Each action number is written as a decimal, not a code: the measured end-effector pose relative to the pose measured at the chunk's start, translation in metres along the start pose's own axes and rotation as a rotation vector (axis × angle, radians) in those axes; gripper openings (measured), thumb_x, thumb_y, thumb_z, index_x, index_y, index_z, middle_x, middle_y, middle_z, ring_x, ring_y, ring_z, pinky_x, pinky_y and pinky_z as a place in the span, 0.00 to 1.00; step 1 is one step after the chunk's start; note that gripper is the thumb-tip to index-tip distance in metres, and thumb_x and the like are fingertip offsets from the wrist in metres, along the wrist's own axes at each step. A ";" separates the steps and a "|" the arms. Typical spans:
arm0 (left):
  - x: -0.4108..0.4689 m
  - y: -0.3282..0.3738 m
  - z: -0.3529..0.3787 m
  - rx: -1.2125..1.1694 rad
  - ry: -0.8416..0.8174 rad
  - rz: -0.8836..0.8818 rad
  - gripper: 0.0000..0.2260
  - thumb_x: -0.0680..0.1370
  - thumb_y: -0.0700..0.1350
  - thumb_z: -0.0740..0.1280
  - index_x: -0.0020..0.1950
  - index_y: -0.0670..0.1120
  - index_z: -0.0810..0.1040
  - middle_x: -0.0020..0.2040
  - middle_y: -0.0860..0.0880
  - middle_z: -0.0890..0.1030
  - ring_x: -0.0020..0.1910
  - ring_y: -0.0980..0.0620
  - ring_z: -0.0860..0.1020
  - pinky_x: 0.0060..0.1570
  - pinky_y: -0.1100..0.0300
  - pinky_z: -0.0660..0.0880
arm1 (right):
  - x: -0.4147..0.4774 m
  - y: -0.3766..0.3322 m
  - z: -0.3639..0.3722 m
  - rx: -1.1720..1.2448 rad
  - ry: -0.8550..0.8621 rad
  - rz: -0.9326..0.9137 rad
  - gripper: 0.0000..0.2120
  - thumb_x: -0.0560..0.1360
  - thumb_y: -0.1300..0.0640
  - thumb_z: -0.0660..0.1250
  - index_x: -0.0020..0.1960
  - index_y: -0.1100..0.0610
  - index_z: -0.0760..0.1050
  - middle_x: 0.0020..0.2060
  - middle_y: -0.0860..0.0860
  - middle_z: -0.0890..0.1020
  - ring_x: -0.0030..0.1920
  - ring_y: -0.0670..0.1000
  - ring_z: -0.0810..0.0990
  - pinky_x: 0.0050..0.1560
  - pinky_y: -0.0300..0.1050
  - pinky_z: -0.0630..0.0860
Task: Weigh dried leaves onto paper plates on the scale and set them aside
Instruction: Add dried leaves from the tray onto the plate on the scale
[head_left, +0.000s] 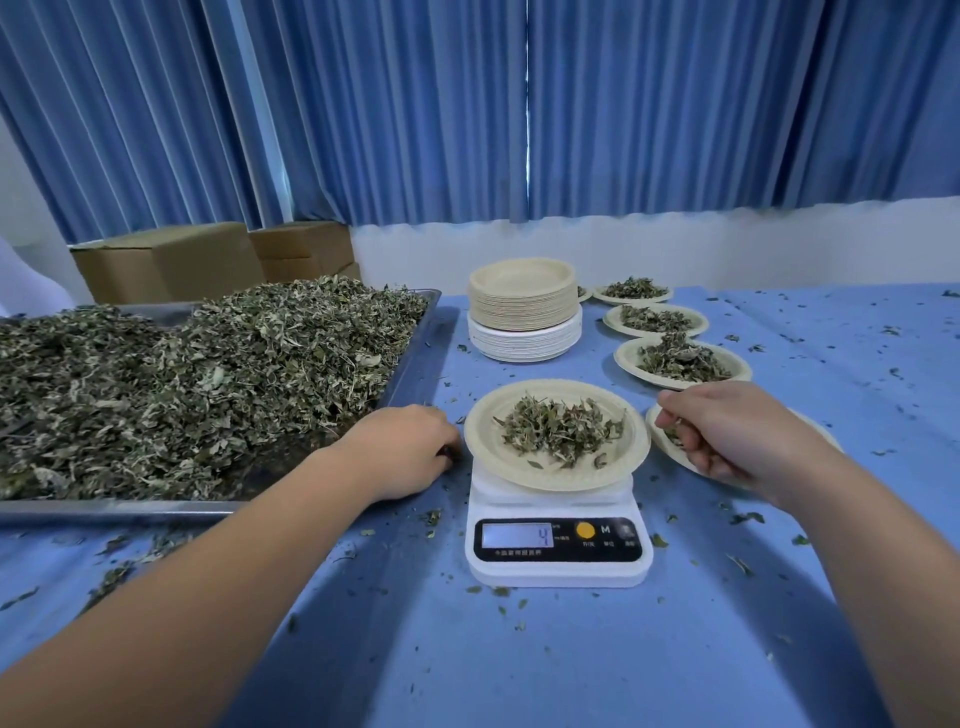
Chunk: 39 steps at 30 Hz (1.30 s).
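At centre, on the blue tablecloth (519, 649), a white digital kitchen scale (558, 551). On its platform, a tan paper plate (488, 452) carrying a loose mound of dried leaves (563, 431) in its middle. Lit display (517, 535) on the scale's front, digits too blurred to read.

Left hand (402, 449): rests knuckles-up on the cloth between the scale and the near corner of the metal tray (104, 509), just beside the plate's rim. Fingers bent downward, tips hidden behind the knuckles. Holding something or nothing: cannot tell.

Right hand (727, 431): hangs over a second leaf plate (662, 441) lying just right of the scale, hiding most of it. Fingers curled close together, thumb against forefinger. Leaf bits pinched or merely lying on the plate beneath: cannot tell.

Left of the scale, the tray, piled high with a bulk heap of leaves (182, 384), close against the left forearm. Behind the scale, a stack of tan plates (523, 296) sitting on a stack of white plates (524, 340). Right of the stacks, a row of filled plates: far plate (605, 297), middle plate (613, 322), near plate (626, 358), the last just beyond the right hand. Leaf crumbs (748, 517) strewn across the cloth. Beyond the tray, cardboard boxes (171, 265); behind everything, pleated blue curtains (467, 104).
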<state>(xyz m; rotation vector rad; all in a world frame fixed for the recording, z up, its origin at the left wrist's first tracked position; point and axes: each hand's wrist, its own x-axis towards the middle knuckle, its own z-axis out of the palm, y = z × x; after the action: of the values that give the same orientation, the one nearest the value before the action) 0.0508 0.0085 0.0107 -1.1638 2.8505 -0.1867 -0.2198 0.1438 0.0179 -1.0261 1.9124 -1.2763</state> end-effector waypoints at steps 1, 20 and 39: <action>-0.001 0.001 0.001 0.004 0.000 -0.002 0.10 0.81 0.47 0.60 0.58 0.53 0.78 0.57 0.50 0.75 0.57 0.48 0.76 0.52 0.53 0.75 | 0.000 0.000 0.000 -0.001 0.000 -0.001 0.14 0.79 0.51 0.65 0.42 0.61 0.79 0.22 0.49 0.71 0.21 0.48 0.68 0.19 0.37 0.62; -0.014 0.028 -0.032 -0.884 0.485 -0.016 0.09 0.75 0.45 0.72 0.54 0.56 0.80 0.44 0.61 0.82 0.41 0.62 0.80 0.46 0.71 0.75 | -0.002 -0.001 0.002 -0.031 -0.018 -0.050 0.14 0.79 0.52 0.64 0.42 0.61 0.79 0.22 0.50 0.71 0.21 0.47 0.68 0.20 0.37 0.64; 0.014 -0.122 -0.002 0.081 -0.028 -0.599 0.34 0.75 0.63 0.66 0.77 0.59 0.56 0.77 0.45 0.55 0.75 0.40 0.56 0.67 0.35 0.59 | 0.003 0.001 0.005 -0.036 0.003 -0.055 0.14 0.79 0.52 0.65 0.41 0.61 0.79 0.21 0.49 0.71 0.20 0.47 0.68 0.20 0.36 0.63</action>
<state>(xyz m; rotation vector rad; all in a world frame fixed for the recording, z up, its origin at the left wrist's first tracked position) 0.1248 -0.0875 0.0285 -1.9407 2.3564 -0.3000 -0.2173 0.1395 0.0153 -1.1022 1.9277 -1.2793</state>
